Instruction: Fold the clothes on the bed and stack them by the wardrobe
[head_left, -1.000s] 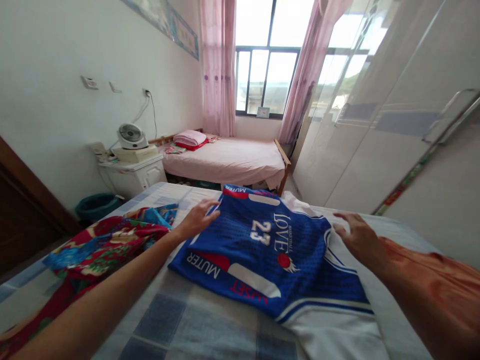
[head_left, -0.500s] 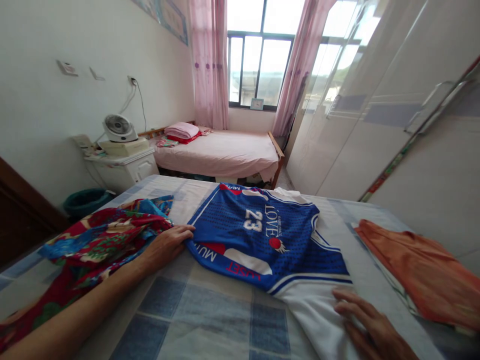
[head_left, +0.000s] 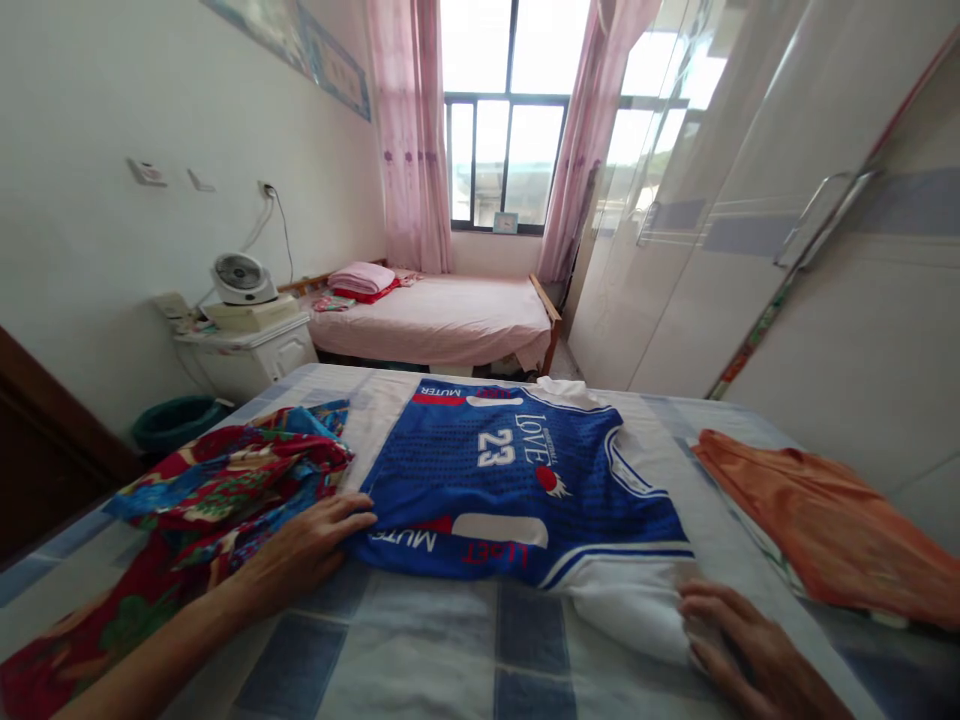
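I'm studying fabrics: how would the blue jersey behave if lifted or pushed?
The blue jersey is probably floppy, since its near edge curves softly. It's likely light: the fabric looks thin. It's unlikely to roll, lying spread on the checked sheet.

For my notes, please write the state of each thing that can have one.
Jersey: spread out
Left hand: on jersey
Right hand: at jersey's white sleeve
Patterned cloth: crumpled
Orange garment: flat
Curtains: parted
Pink bundle: folded
Plug: plugged in
Fan: unclear whether running
Wardrobe: unclear whether shut
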